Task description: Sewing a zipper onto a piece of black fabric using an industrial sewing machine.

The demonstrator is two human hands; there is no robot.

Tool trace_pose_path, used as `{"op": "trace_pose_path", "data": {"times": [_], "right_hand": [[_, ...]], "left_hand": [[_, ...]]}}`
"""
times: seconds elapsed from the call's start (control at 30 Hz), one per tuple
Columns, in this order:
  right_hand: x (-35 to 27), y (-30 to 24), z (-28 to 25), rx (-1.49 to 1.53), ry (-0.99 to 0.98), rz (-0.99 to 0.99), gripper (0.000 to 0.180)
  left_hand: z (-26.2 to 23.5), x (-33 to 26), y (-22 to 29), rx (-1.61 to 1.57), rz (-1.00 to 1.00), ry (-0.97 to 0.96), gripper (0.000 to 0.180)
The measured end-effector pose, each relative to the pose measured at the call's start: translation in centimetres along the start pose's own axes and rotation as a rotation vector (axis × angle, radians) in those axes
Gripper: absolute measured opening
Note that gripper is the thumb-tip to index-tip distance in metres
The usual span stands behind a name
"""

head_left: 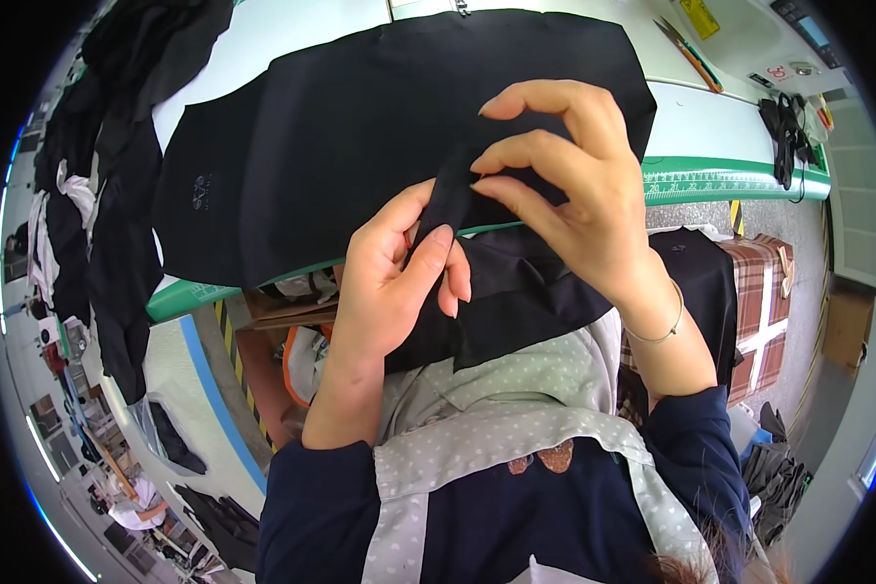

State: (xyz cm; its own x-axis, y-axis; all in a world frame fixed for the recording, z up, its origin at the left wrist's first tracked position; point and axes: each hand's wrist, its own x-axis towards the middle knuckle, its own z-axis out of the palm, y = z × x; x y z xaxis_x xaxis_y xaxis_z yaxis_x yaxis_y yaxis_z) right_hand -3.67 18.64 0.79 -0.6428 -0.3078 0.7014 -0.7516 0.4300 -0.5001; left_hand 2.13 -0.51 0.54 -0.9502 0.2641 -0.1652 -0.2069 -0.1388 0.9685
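On my feed the left hand (394,273) is pinching a narrow black strip (448,200) between thumb and fingers, the strip standing up at a slant out of the grip. The right hand (589,185) is just beside it: one fingertip and the thumb come together at the strip's edge, while another finger arches free above. I can't tell from here whether they have hold of the cloth. I make out a thin bracelet (667,329) on the right wrist.

Behind the strip I see a large black panel (311,156) spread flat, a small pale print near its left end. It lies on a white surface (706,127) whose near edge is green with ruler markings. Nearer to me, more black cloth (545,297) hangs over the lap, against a grey dotted apron (496,384).

Farther out I have an orange-handled pointed tool (693,60) at the far right, bundled black cords (786,141), a plaid box (764,268) below them, and piled dark fabric (122,185) on the left.
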Motion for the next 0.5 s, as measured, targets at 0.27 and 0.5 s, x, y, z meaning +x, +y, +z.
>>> {"op": "trace_pose_path", "data": {"times": [0.27,0.5], "right_hand": [[-0.5,0.2,0.4,0.035,0.021,0.069,0.023],[-0.5,0.1,1.4,0.032,0.046,0.034,0.023]], "left_hand": [[-0.1,-0.2,0.0,0.047,0.025,0.018,0.035],[0.1,-0.1,0.0,0.018,0.023,0.024,0.036]]}}
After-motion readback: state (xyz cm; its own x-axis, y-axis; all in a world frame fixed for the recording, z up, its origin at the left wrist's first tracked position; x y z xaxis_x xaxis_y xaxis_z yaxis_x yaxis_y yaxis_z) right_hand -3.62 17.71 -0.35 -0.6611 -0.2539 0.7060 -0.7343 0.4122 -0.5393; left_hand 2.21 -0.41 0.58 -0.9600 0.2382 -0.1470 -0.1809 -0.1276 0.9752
